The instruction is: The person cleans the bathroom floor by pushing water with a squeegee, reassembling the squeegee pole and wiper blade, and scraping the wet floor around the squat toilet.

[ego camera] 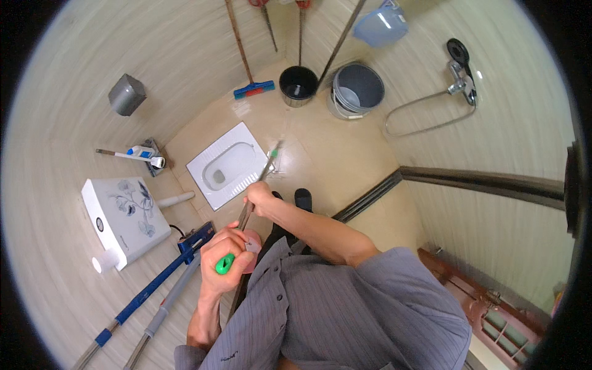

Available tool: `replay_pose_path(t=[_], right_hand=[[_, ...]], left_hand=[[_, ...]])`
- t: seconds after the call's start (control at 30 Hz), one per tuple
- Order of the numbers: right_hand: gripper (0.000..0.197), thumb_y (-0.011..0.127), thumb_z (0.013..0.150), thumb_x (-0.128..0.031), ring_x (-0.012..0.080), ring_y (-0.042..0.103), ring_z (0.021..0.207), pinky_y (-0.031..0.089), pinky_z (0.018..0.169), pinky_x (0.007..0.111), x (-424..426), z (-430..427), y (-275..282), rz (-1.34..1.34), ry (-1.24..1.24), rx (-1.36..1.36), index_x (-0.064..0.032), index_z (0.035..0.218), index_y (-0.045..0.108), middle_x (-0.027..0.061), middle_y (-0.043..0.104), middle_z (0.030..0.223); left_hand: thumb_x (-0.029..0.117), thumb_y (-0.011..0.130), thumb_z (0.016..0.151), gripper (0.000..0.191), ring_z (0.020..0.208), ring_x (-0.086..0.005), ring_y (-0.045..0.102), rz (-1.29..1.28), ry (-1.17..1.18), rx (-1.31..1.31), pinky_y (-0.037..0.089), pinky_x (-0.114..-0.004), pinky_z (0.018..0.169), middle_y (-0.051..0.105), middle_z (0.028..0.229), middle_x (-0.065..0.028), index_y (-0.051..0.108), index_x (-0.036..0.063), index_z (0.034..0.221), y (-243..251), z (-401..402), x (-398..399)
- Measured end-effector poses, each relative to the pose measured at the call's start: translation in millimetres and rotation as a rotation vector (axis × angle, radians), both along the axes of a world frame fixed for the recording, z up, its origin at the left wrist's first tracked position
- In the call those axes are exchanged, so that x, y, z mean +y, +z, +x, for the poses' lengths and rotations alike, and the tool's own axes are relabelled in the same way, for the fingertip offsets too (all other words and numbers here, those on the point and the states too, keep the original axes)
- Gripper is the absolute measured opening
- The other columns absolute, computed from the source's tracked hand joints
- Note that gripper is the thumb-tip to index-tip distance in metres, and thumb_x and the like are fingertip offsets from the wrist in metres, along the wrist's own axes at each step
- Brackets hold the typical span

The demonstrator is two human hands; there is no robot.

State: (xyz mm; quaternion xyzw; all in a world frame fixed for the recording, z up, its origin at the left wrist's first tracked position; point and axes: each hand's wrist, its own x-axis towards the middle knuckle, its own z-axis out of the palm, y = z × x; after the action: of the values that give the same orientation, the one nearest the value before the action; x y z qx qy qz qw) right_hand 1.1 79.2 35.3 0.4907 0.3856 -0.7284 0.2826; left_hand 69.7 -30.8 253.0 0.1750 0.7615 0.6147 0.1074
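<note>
Both my hands grip one long pole (244,216) that slants down and away from me. My left hand (223,256) is wrapped around its upper end, where a green cap sticks out. Farther down the shaft, my right hand (259,198) holds it, above the floor. A green fitting (274,153) shows near the far end, beside the right edge of a white squat toilet (237,147); the head there is blurred and I cannot tell its kind. Behind my left hand is a pink round container (253,268), partly hidden.
A blue floor squeegee (254,89), a black bucket (298,85) and a grey bucket (365,85) stand along the far wall. A shower hose (428,130) hangs at right. On the left are a cistern (132,217) and mop poles (150,289). A dark door track (370,194) crosses the floor.
</note>
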Motion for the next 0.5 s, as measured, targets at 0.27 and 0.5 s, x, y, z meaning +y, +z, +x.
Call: replay_pose_path(t=[0.27,0.5], right_hand=[[0.012,0.057,0.094,-0.005,0.0204,0.054,0.056,0.046,0.050,0.038,-40.2,-7.2,5.4,-0.148,0.038,0.107,-0.0001,0.083,0.057,0.0077,0.054,0.068],[0.008,0.060,0.091,-0.011,0.0204,0.065,0.082,0.051,0.064,0.040,47.0,45.8,1.3,-0.015,0.233,0.001,-0.0057,0.097,0.063,0.0050,0.064,0.087]], left_hand=[[0.004,0.081,0.072,0.025,0.076,-0.0257,0.067,-0.140,-0.032,0.170,0.050,-0.051,0.099,0.061,0.072,-0.0059,0.056,0.0067,0.067,16.3,-0.3,2.0],[0.007,0.086,0.073,0.031,0.079,-0.0257,0.064,0.093,-0.152,0.080,0.052,-0.051,0.098,0.059,0.076,-0.0078,0.056,0.0048,0.070,-0.1,17.9,-3.7]])
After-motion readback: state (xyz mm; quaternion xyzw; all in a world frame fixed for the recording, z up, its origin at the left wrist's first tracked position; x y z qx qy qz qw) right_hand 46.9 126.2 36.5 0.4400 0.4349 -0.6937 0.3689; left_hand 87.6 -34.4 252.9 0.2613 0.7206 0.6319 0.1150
